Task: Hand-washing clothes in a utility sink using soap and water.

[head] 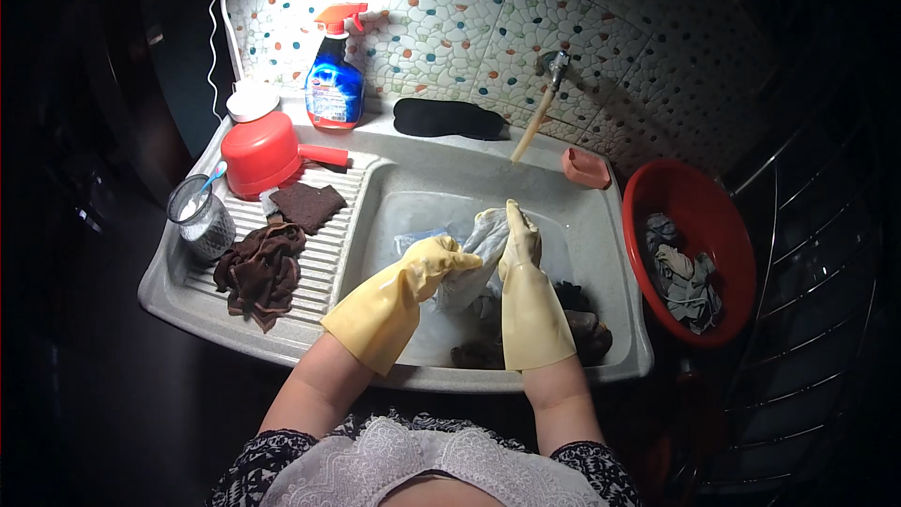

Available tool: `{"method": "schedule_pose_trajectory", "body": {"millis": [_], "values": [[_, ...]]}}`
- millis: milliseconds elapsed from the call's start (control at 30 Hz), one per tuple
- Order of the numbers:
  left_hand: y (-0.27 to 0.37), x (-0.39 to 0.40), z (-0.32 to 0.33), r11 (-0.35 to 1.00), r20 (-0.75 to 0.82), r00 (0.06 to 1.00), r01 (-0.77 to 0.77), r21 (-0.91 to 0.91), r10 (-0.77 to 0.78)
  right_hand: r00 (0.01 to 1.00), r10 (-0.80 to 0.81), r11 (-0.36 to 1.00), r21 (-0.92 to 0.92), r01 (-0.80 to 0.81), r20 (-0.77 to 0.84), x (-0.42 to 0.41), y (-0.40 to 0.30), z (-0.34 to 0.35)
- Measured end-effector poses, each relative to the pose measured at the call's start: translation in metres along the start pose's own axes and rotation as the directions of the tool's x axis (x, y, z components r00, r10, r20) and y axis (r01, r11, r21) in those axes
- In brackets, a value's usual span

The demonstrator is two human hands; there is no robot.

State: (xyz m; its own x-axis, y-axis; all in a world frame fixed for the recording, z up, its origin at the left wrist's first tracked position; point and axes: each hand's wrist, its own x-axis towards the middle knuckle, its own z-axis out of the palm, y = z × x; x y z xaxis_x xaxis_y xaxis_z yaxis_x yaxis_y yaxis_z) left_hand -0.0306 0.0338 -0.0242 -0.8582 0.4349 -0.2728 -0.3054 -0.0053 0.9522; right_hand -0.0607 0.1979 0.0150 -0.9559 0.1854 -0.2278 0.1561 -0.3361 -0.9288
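Both my hands wear yellow rubber gloves and hold a wet, light grey cloth [490, 243] over the sink basin [591, 218]. My left hand [436, 260] grips its left side, with the thumb pointing right. At its right edge, my right hand [522, 236] clasps the cloth, fingers pointing away from me. Cloudy water lies in the basin beneath. A blue and white item [417, 238], partly hidden behind my left glove, sits in the water. Dark wet cloths [590, 334] are heaped at the basin's near right, partly covered by my right forearm.
The ribbed drainboard [317, 282] bears a brown cloth [264, 267], a scouring pad [310, 205], a red dipper [260, 151] and a glass jar [202, 222]. Behind stand a spray bottle [336, 74] and a tap with hose [535, 123]. A pink soap dish [586, 167] and red basin [732, 253] are right.
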Motion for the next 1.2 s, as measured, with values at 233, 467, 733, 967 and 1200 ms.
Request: {"method": "schedule_pose_trajectory", "body": {"millis": [233,467,733,967,1200], "values": [[0.001,0.0,-0.013,0.886,-0.278,0.94,-0.292,-0.36,0.197,0.979,-0.201,0.931,-0.315,0.183,-0.024,0.016,0.007,-0.012],[0.008,-0.001,-0.02,0.456,-0.196,0.931,-0.324,-0.829,0.307,0.959,0.165,0.949,-0.302,-0.092,0.229,0.038,0.013,-0.039],[0.025,-0.015,-0.015,0.284,-0.308,0.922,-0.367,-0.885,0.233,0.836,0.101,0.944,-0.317,0.091,0.539,0.003,0.009,-0.009],[0.004,0.0,-0.028,0.598,-0.176,0.868,-0.453,-0.661,0.464,0.949,-0.191,0.932,-0.255,0.256,0.252,0.005,0.018,0.006],[0.025,-0.016,-0.001,0.787,-0.291,0.906,-0.413,-0.457,0.307,0.814,-0.532,0.771,-0.265,0.579,0.232,0.009,0.012,-0.002]]}}
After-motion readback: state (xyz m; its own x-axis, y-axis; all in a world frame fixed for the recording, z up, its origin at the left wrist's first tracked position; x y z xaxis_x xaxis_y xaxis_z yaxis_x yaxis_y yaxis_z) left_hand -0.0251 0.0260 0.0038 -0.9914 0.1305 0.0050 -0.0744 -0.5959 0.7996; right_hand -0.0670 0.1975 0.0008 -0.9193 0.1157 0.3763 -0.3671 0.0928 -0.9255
